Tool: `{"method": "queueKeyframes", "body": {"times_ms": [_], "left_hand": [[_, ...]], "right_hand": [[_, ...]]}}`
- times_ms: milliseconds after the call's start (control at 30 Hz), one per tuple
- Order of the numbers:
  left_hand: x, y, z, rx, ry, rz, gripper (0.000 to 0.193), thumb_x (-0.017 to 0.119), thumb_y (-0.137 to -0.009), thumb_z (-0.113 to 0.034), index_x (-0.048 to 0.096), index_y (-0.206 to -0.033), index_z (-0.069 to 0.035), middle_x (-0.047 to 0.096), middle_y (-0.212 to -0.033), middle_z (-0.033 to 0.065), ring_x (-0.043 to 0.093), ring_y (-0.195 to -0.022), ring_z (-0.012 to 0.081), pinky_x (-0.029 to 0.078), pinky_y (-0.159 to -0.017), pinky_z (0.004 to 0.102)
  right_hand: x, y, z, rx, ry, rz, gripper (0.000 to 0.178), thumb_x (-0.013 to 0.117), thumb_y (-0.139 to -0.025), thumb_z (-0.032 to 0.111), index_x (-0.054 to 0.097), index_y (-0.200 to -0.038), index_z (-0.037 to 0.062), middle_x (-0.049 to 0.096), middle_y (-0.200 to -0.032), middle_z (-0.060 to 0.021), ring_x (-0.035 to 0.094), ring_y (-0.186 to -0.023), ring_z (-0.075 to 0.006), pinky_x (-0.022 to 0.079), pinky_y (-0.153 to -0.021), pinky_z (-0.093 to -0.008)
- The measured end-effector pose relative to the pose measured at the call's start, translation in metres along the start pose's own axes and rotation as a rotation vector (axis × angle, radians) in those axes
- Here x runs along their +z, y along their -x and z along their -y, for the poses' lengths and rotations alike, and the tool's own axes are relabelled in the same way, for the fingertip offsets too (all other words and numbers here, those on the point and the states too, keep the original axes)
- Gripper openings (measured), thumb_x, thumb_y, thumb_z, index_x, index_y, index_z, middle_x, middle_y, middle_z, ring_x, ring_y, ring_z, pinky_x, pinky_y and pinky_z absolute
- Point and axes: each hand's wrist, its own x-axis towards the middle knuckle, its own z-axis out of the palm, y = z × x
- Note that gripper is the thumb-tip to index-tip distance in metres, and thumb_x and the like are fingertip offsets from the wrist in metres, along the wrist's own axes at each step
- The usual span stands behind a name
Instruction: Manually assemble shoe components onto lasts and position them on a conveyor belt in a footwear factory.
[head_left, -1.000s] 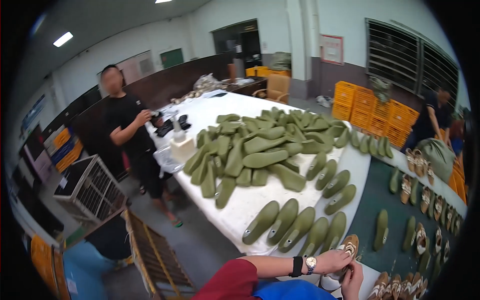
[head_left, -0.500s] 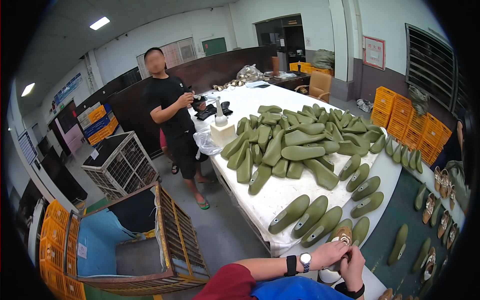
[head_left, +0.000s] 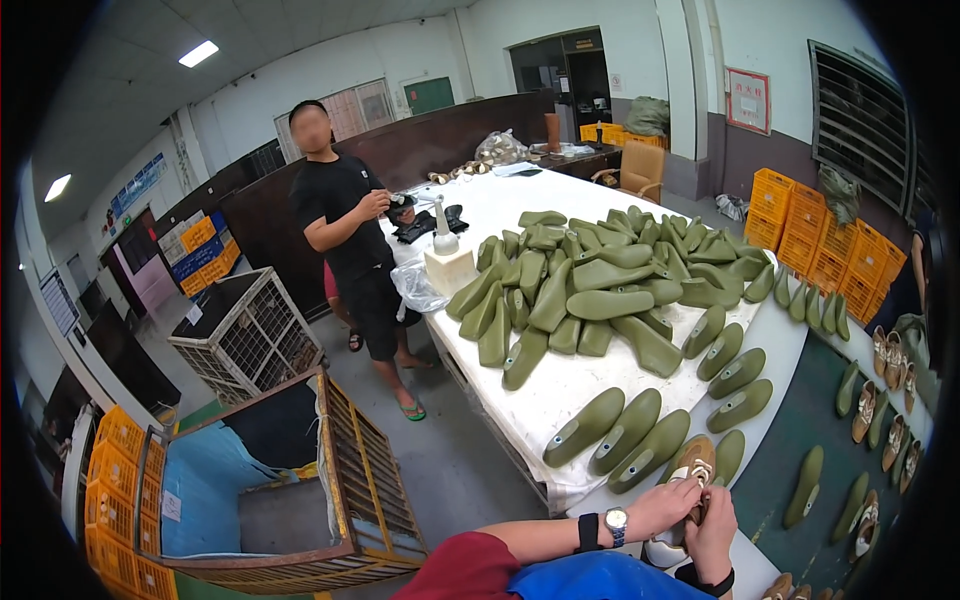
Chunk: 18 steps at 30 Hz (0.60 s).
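Near the lower right of the view, my left hand (head_left: 668, 506) and my right hand (head_left: 713, 532) close around a brown shoe (head_left: 698, 455) with white laces, at the table's near edge. The shoe's toe points away from me, and its rear part is hidden under my fingers. Below the left hand shows a rounded white thing (head_left: 665, 550) that I cannot identify. Green shoe lasts (head_left: 585, 428) lie in a row just beyond my hands, and a large heap of such lasts (head_left: 610, 305) covers the middle of the white table (head_left: 520, 395).
Right of the table, a dark green surface (head_left: 770, 480) carries lasts and brown shoes (head_left: 863, 413). On the left stand a wheeled cage cart (head_left: 370, 470), a white crate (head_left: 245, 335) and orange crates (head_left: 120, 490). Another person (head_left: 345, 220) stands across the table, holding something dark.
The brown shoe's toe and laces show more beyond my fingers now, as the shoe has shifted slightly up and right. Both hands stay on it; the whole view has shifted a little.
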Motion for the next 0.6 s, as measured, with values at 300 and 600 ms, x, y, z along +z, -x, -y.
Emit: {"method": "queueKeyframes", "body": {"times_ms": [300, 600], "left_hand": [[0.009, -0.005, -0.005, -0.019, -0.019, -0.045, 0.026, 0.053, -0.078, -0.007, 0.048, -0.102, 0.002, 0.052, -0.099, 0.0143, 0.057, -0.089, 0.0284, 0.051, -0.073, 0.0333], [0.011, -0.009, -0.009, -0.102, -0.133, 0.015, 0.025, 0.055, -0.076, -0.008, 0.046, -0.099, -0.003, 0.048, -0.091, 0.0121, 0.055, -0.086, 0.0267, 0.052, -0.067, 0.0331]], "right_hand": [[0.006, 0.003, -0.006, 0.099, -0.122, 0.032, 0.035, 0.055, -0.068, -0.004, 0.053, -0.103, 0.0013, 0.061, -0.089, -0.0220, 0.060, -0.080, -0.0410, 0.048, -0.068, -0.0444], [0.003, 0.003, -0.001, 0.116, -0.105, 0.049, 0.036, 0.055, -0.070, -0.005, 0.054, -0.105, 0.0024, 0.061, -0.084, -0.0213, 0.060, -0.076, -0.0405, 0.048, -0.065, -0.0434]]}}
